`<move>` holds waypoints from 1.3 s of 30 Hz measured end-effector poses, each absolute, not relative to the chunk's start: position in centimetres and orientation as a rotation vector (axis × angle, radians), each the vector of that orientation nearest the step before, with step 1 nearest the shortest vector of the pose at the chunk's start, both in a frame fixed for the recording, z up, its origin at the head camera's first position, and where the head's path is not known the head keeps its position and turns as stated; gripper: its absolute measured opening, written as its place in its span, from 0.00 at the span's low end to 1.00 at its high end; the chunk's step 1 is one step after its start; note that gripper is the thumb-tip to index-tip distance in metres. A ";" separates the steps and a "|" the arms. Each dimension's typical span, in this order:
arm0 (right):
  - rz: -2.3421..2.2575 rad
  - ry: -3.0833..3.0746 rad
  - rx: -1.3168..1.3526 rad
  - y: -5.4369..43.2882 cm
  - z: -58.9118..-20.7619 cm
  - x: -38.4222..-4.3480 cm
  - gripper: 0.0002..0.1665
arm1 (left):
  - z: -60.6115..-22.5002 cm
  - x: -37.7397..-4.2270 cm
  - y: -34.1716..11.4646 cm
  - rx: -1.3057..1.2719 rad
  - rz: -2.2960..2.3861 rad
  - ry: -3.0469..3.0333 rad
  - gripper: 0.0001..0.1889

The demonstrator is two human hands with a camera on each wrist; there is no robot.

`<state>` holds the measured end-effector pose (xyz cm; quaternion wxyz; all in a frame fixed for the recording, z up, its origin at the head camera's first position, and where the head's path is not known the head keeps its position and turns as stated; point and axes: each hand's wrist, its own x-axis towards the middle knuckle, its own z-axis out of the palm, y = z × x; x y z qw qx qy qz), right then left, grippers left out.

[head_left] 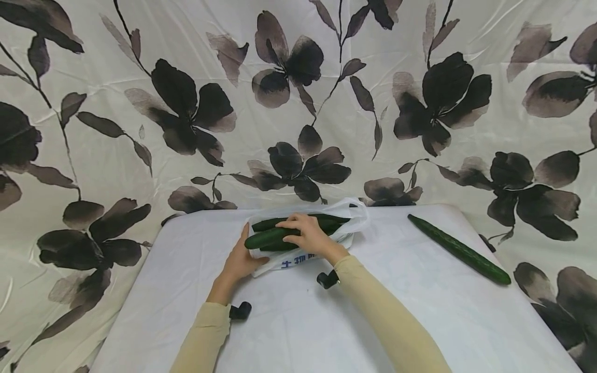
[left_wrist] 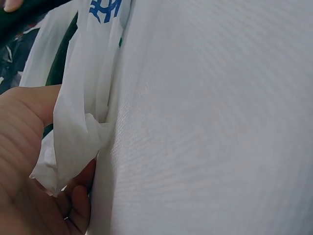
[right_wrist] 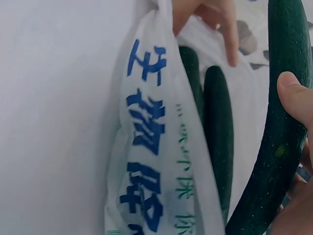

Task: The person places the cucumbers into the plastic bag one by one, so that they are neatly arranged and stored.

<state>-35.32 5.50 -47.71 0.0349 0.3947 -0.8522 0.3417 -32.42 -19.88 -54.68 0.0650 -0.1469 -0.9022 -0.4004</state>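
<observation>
A white plastic bag (head_left: 356, 220) with blue characters lies on its side near the table's back edge. Two dark green cucumbers (right_wrist: 218, 127) show inside its mouth. My right hand (head_left: 310, 235) grips another cucumber (right_wrist: 281, 122) from above, thumb on the near side, holding it over the bag's opening. At the left end of the bag, my left hand (head_left: 242, 259) holds the plastic edge, the thumb inside the mouth and some fingers curled beneath in the left wrist view. Part of the bag's contents is hidden behind my right hand.
One loose cucumber (head_left: 459, 248) lies slantwise on the right of the white-covered table (head_left: 289, 331). Behind the table hangs a pale curtain (head_left: 354, 171) with dark flowers. A small black device (head_left: 240, 311) sits at each wrist.
</observation>
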 end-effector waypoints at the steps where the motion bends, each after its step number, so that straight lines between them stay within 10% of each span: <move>1: 1.056 -2.625 1.204 5.5 -47.9 -35.4 0.26 | -54.7 -32.5 -19.9 -0.434 -1.204 -2.729 0.64; 39: 0.980 -2.741 0.750 6.0 -51.5 -37.3 0.23 | -54.3 -32.0 -19.4 -0.180 -1.096 -2.920 0.64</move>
